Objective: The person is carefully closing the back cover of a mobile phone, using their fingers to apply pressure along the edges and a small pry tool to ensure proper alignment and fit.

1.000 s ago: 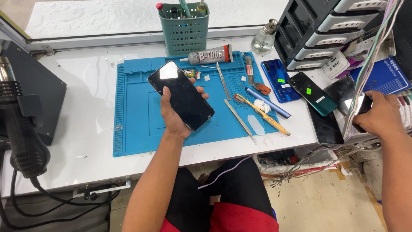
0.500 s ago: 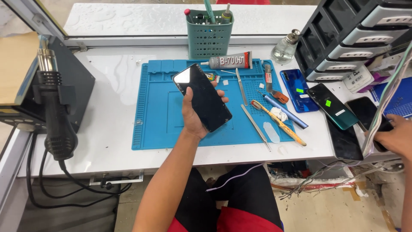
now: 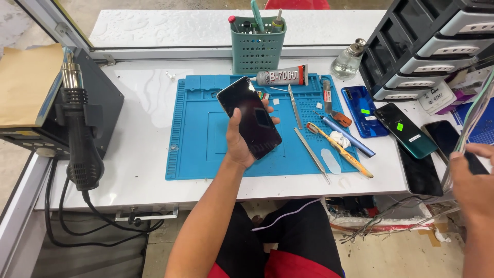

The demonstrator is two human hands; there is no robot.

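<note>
Phone (image 3: 250, 118) is lying dark-screened in the left hand (image 3: 239, 141), fingers wrapping its edges above the mat (image 3: 195, 139); right hand (image 3: 471, 185) is apparently gripping cables (image 3: 476, 118), fingers partly hidden.

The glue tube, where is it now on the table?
In the head view, the glue tube lies on its side at the top edge of the blue mat, just right of the green tool basket.

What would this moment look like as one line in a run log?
left hand: holds dark phone above blue mat | right hand: at cables, right table edge | grip on cables: unclear
</note>
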